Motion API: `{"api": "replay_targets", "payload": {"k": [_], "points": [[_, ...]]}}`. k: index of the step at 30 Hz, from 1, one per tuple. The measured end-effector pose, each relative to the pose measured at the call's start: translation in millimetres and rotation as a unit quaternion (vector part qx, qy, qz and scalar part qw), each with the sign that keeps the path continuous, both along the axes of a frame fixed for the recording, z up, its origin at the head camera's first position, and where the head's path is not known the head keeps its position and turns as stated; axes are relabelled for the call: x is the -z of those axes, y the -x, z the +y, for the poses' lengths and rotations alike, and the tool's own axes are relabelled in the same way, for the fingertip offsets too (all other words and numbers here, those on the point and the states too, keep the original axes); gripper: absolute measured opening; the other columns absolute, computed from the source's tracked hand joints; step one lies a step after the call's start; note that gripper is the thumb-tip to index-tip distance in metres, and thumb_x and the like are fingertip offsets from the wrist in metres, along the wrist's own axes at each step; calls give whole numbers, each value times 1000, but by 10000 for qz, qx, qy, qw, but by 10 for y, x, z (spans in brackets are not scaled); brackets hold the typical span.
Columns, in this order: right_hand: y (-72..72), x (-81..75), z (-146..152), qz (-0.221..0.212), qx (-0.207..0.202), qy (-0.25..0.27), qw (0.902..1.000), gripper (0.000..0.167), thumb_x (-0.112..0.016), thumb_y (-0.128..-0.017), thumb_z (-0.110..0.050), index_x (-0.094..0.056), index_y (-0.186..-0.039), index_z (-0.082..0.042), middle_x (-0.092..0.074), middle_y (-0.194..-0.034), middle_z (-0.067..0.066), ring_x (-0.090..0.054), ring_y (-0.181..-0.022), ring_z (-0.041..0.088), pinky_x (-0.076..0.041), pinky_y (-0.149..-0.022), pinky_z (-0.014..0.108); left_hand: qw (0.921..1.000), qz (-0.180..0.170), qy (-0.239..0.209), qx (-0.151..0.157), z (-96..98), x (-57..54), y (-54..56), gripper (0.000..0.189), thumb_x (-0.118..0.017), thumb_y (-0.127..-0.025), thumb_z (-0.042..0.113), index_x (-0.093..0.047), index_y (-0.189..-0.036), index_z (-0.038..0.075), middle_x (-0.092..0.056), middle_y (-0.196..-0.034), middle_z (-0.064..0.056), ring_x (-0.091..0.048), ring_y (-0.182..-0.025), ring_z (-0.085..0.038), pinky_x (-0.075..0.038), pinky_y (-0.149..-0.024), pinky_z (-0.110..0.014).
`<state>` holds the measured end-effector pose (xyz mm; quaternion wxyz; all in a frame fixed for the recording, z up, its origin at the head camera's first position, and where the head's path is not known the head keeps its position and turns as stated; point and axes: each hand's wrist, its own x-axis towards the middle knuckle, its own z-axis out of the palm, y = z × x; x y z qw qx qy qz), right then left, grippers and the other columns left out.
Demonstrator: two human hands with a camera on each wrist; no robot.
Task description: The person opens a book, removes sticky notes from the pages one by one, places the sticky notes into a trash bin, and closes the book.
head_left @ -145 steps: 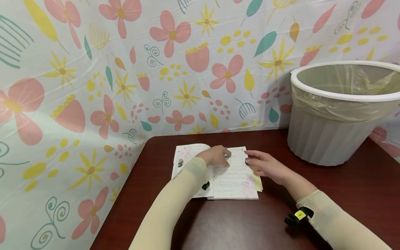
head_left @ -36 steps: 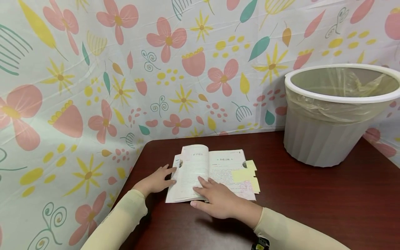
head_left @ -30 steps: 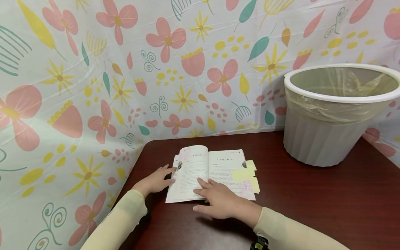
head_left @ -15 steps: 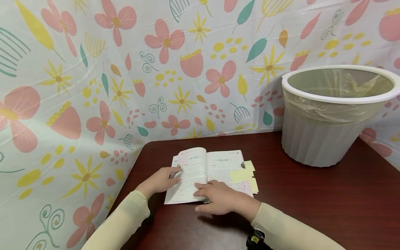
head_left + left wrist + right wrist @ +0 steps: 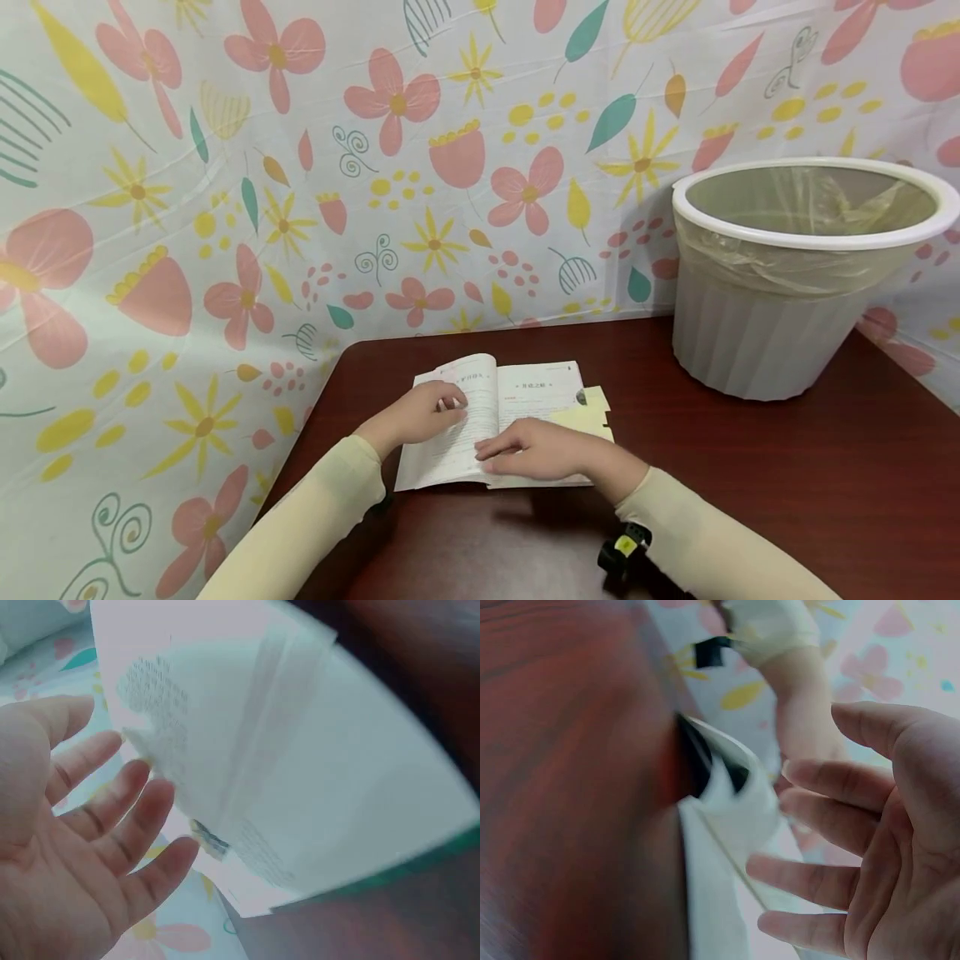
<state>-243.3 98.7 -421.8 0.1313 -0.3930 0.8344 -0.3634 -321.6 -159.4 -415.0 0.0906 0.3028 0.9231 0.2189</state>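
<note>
An open book (image 5: 442, 461) with printed text lies on the dark table, its left pages rising in a curve toward the spine. My left hand (image 5: 422, 412) is over the left page, fingers loosely bent; in the left wrist view its spread fingertips (image 5: 156, 791) are right at the page edge, pinching nothing. Across the lower spine and right page reaches my right hand (image 5: 536, 450), fingers extended. The right wrist view shows that hand's spread fingers (image 5: 802, 877) beside the book's pages (image 5: 739, 814). Yellow sticky notes (image 5: 597, 400) stick out from the right page, partly hidden by the right hand.
A grey waste bin (image 5: 750, 333) with a white rim and clear liner stands on the table (image 5: 435, 558) at the back right. Behind it hangs a floral-print cloth (image 5: 300, 167). A black device (image 5: 624, 547) is strapped at my right wrist.
Since the oldest frame, the book shows different pages with sticky notes in view. My left hand went to the left edge, then moved right over the left page; my right hand shifted slightly right and away.
</note>
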Motion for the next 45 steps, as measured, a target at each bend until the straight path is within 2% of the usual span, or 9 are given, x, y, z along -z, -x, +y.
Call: {"api": "replay_targets", "payload": {"k": [4, 10, 16, 20, 26, 31, 35, 39, 45], "points": [[126, -85, 226, -61, 166, 123, 9998, 38, -59, -105, -36, -74, -128, -10, -74, -129, 4, -67, -115, 10, -54, -97, 27, 9972, -743, 83, 49, 107, -101, 95, 13, -63, -102, 35, -66, -107, 23, -67, -93, -3, -61, -76, -16, -52, -68, -32], [279, -143, 565, -165, 714, -181, 9971, 43, -58, -105, -38, -72, -130, -7, -72, -130, 7, -66, -122, 23, -54, -101, 40, 9809, -1909, 308, -190, 259, -256, 295, 30, -61, -103, 43, -65, -101, 13, -69, -87, -10, -69, -74, -24, -58, -64, -37], [366, -178, 795, -110, 1445, -366, 9888, 42, -60, -103, -42, -75, -124, -8, -73, -127, 6, -65, -119, 23, -53, -101, 45, 9741, -2183, 263, -526, 460, -317, 508, 43, -58, -104, 46, -67, -97, 5, -67, -88, -11, -71, -72, -25, -63, -63, -40], [407, -170, 870, -90, 1764, -437, 9833, 39, -61, -102, -42, -77, -121, -11, -73, -125, 7, -66, -117, 22, -54, -99, 45, 9688, -2326, -201, -829, 568, -325, 634, 40, -58, -104, 46, -69, -108, 8, -68, -95, -13, -71, -72, -25, -64, -65, -40], [516, -79, 950, -212, 1826, -611, 9811, 36, -62, -102, -38, -80, -110, -8, -77, -103, 6, -62, -82, 11, -52, -74, 32, 9568, -2377, -1278, -1085, 692, -312, 785, 43, -59, -104, 44, -63, -137, 16, -71, -119, -16, -72, -81, -26, -62, -71, -37], [593, 17, 1004, -336, 1981, -639, 9775, 35, -63, -101, -37, -82, -103, -8, -76, -92, 8, -54, -67, 12, -46, -64, 29, 9630, -2027, -1517, -923, 877, -243, 804, 45, -57, -105, 43, -60, -141, 17, -70, -129, -17, -72, -104, -35, -57, -82, -37], [634, 80, 1036, -296, 2217, -730, 9719, 36, -63, -100, -40, -82, -102, -9, -75, -95, 4, -56, -70, 12, -47, -65, 29, 9741, -1581, -1454, -701, 1040, -145, 758, 32, -57, -105, 42, -71, -122, 18, -72, -124, -12, -68, -114, -35, -54, -88, -39], [652, 124, 1067, -333, 2471, -801, 9651, 38, -63, -100, -41, -79, -87, -9, -61, -73, 0, -48, -60, 13, -41, -57, 29, 9829, -1112, -1330, -613, 1203, -93, 730, 27, -60, -104, 41, -77, -102, 21, -73, -114, -2, -67, -102, -22, -53, -82, -34], [679, 202, 1106, -354, 2777, -942, 9554, 37, -63, -99, -46, -76, -84, -14, -60, -73, -2, -50, -61, 13, -42, -58, 29, 9931, -859, -711, -359, 1436, -27, 694, 26, -62, -103, 39, -76, -110, 19, -72, -113, 5, -63, -97, -11, -54, -87, -32]]}}
